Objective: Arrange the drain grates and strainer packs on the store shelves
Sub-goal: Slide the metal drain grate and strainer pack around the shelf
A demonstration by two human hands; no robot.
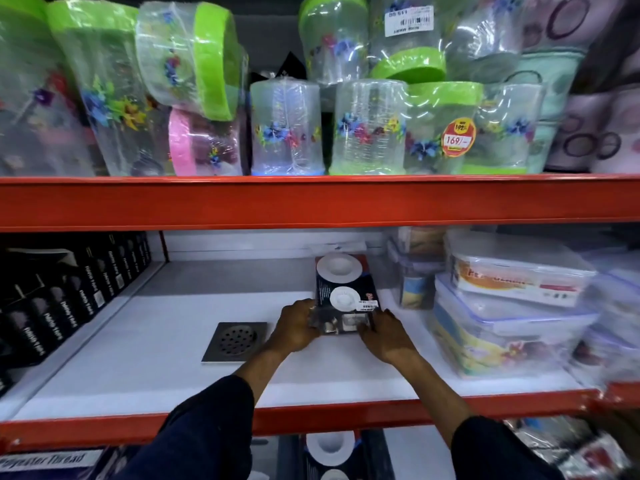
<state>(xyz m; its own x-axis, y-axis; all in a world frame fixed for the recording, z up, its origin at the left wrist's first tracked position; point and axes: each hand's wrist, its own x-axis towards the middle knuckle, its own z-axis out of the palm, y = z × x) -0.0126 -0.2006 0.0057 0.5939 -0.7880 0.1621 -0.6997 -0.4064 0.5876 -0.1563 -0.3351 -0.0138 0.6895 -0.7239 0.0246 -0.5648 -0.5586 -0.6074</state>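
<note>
- Head view: left hand [296, 328] and right hand [382, 336] both closed on the near end of a strainer pack [345, 295], fingers curled over its bottom corners; pack lies flat on the white shelf [145, 368], just right of the drain grate [236, 342].
- Risk: pushed too far right, the pack could knock the stacked food containers [512, 296]; slid left, it could nudge the grate out of line.
- Count: one grate, one strainer pack on this shelf showing two white strainers; another pack [330, 452] partly visible on the shelf below.
</note>
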